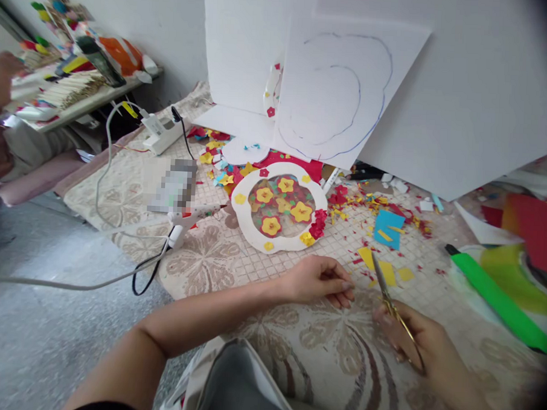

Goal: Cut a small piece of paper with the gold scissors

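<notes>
The right hand (419,344) is closed around the gold handles of a pair of scissors (389,301), whose blades point away from the body and stand slightly parted above a yellow paper scrap (385,271). The left hand (320,281) is laid on the patterned mat (207,262), fingers loosely curled and pinched at their tips; whether anything is held between them cannot be told. Just beyond the hands, yellow and red offcuts are scattered, with a blue paper piece (387,227) among them, so a good deal of cutting is judged to be done already. To the right, a green marker (496,294) is seen lying beside red and yellow sheets. Further off, a white wreath frame (243,219) lies flat on the mat, its centre filled with yellow and red paper flowers (282,206), while only a few small flowers are fixed on its white rim, so the rim is judged to be unfinished. A glue gun (189,216) is lying to the left of the frame, its cable running off the mat. At the back, a white board (342,87) bearing a pen-drawn outline is leaned against the wall, uncut as yet.
</notes>
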Tool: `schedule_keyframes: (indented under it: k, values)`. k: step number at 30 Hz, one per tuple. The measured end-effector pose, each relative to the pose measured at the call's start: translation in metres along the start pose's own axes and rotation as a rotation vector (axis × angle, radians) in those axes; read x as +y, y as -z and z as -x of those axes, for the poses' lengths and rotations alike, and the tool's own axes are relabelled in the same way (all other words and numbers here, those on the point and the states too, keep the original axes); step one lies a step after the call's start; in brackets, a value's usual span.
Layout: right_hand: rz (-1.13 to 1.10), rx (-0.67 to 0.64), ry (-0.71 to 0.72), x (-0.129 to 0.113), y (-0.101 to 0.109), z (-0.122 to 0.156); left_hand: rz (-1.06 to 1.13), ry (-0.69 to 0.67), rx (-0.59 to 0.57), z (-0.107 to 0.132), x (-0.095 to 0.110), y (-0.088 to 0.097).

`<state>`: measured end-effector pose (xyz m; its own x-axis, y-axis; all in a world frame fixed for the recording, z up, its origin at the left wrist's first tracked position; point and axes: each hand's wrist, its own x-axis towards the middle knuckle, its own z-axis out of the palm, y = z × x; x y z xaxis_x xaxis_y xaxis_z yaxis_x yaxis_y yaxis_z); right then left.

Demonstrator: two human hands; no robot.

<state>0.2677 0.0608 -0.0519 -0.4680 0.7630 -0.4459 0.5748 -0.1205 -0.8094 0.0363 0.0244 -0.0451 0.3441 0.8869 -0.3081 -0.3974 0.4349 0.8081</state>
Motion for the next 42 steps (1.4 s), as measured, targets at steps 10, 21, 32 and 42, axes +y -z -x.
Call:
schedule_keyframes:
  k: [10,21,32,42]
  values:
    - [-0.006,0.108,0.071,-0.042,-0.027,-0.005,-0.022,0.000,0.017,0.018,-0.007,0.002]
    - [0.024,0.195,0.172,-0.065,-0.055,-0.009,0.098,-0.016,0.168,0.028,-0.007,-0.002]
    - [0.383,0.462,0.357,-0.053,-0.066,-0.015,0.437,0.003,0.056,0.048,-0.002,-0.011]
    - [0.223,0.455,0.268,-0.044,-0.069,-0.009,-0.314,-0.017,0.159,0.132,0.027,0.031]
